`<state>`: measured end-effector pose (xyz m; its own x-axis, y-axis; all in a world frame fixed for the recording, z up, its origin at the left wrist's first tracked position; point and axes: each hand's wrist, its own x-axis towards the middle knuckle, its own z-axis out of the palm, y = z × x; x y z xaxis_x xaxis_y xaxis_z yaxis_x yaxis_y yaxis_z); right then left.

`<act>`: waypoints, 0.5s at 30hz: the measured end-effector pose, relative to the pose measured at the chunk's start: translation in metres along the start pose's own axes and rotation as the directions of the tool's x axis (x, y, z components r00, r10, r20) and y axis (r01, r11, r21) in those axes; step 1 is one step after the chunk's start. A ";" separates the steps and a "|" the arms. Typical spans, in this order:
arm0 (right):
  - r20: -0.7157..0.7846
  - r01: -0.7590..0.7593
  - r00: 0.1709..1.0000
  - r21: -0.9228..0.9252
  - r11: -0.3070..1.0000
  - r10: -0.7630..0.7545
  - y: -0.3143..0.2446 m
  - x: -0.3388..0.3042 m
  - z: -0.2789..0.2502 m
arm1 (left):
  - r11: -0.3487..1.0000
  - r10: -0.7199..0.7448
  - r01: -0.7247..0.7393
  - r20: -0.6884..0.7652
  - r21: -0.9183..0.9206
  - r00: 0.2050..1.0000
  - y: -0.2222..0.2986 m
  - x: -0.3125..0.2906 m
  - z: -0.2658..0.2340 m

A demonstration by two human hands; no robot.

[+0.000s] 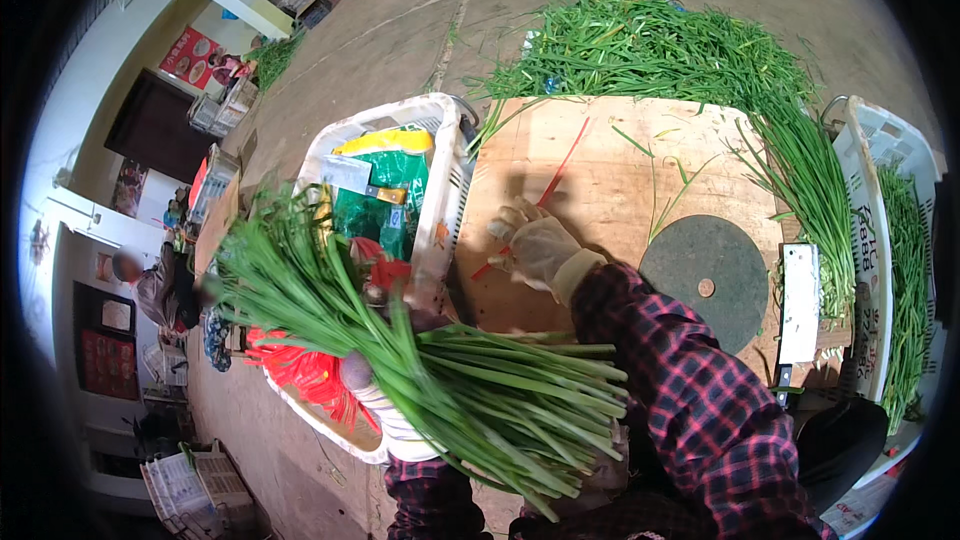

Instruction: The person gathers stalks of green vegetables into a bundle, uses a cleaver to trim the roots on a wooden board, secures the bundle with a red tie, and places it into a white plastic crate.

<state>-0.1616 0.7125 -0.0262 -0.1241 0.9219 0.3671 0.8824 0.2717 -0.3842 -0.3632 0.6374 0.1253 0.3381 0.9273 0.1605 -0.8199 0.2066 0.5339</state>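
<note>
A thick bunch of green chives (pixel 520 390) lies across my left hand (pixel 358 372), their leaves hanging off to the left and pale stem ends pointing right. The gloved thumb is bent over the bunch; the other fingers are hidden beneath it. Over the wooden board (pixel 520 300), my gloved right hand (pixel 540 245) has its fingers closed on a thin red tie strip (pixel 566 162). The strip sticks out on both sides of that hand. A grey round disc (pixel 685 290) with a small coin-like spot rests on the board beside my right sleeve.
Loose chives (pixel 660 50) are heaped beyond the board. A cleaver (pixel 799 305) lies at its right edge, near a white crate (pixel 862 170) of chives. On the left, another white crate (pixel 447 180) holds green packages and red strips (pixel 300 370). A person (pixel 160 285) is farther left.
</note>
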 end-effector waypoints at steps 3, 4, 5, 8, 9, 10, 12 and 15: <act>0.437 0.059 0.899 -0.113 0.992 -0.004 0.009 -0.005 -0.023 | 0.981 0.142 -0.146 0.040 0.129 0.989 0.012 0.019 0.013; 0.512 -0.017 0.859 -0.020 1.000 0.025 0.024 -0.008 -0.022 | 0.978 0.118 -0.129 0.072 0.163 0.990 0.006 0.023 0.027; 0.527 -0.369 0.832 0.292 0.882 0.174 0.031 -0.017 -0.031 | 0.969 0.154 -0.162 0.055 0.184 0.987 -0.005 0.032 0.036; 0.353 -0.479 0.858 0.813 0.331 0.373 0.082 -0.076 -0.021 | 0.951 0.013 0.040 -0.166 0.308 0.986 -0.034 0.056 0.023; 0.275 -0.411 0.908 0.728 0.548 0.315 0.078 -0.081 -0.043 | 0.961 -0.004 0.073 -0.251 0.266 0.968 -0.046 0.066 0.022; 0.146 -0.269 0.963 0.522 0.810 0.225 0.069 -0.090 -0.080 | 0.983 -0.076 0.090 -0.092 0.162 0.993 -0.057 0.083 0.009; -0.093 -0.033 0.995 0.141 0.989 0.046 0.050 -0.105 -0.145 | 0.988 -0.075 0.090 -0.115 0.128 0.990 -0.071 0.100 0.000; 0.197 -0.648 0.757 0.356 0.673 0.624 0.024 -0.135 -0.249 | 0.988 -0.151 0.153 -0.078 0.023 0.985 -0.109 0.121 0.005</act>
<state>-0.0105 0.5264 0.1256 0.3671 0.9212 -0.1285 0.5129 -0.3158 -0.7983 -0.2304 0.7253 0.0904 0.4207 0.9071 0.0125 -0.7478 0.3390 0.5709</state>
